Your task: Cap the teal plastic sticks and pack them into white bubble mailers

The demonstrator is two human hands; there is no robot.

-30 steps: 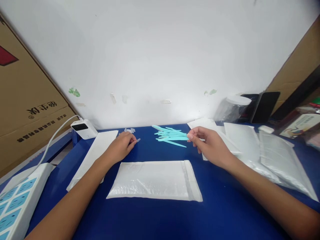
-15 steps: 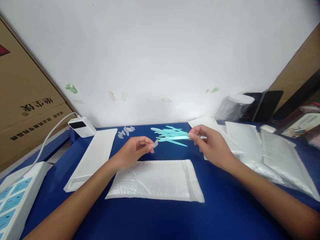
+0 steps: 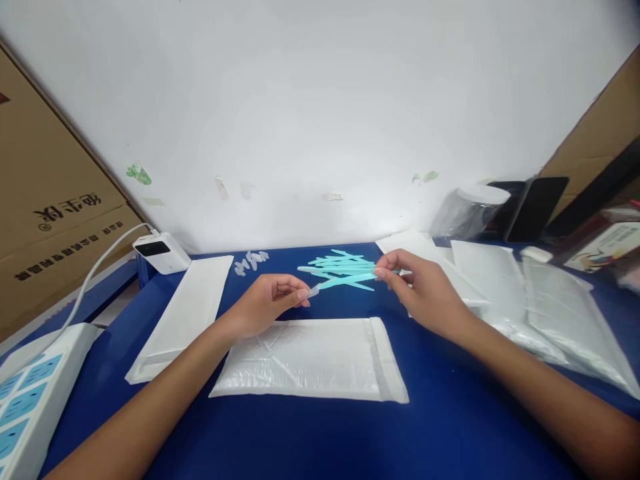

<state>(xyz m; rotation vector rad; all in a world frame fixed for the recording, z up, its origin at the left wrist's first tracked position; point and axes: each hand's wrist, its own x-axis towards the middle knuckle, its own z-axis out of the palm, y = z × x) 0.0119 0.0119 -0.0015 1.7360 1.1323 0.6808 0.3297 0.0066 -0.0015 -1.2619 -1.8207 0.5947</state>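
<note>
A small clear plastic cap [image 3: 313, 291] is pinched between the thumb and fingers of my left hand [image 3: 270, 303]. My right hand [image 3: 423, 287] grips the handle end of a turquoise eyebrow razor [image 3: 347, 279], whose other end points left and meets the cap's opening. Whether that tip is inside the cap I cannot tell. Just behind, more turquoise razors [image 3: 336, 255] lie crossed in a loose pile. Several more clear caps [image 3: 250, 262] are scattered on the blue table to the left of them. A white padded mailer [image 3: 305, 360] lies flat in front of my hands.
Another white mailer [image 3: 185, 300] lies at left, near a white device [image 3: 163, 253] with a cable and a power strip [image 3: 45, 387]. At right are more plastic-wrapped packets [image 3: 570, 313], a clear jar [image 3: 470, 213] and a dark phone [image 3: 537, 210]. A white wall stands behind.
The razor in my right hand has moved slightly left and down, so its tip now meets the cap. My left hand has stayed almost still with the cap.
</note>
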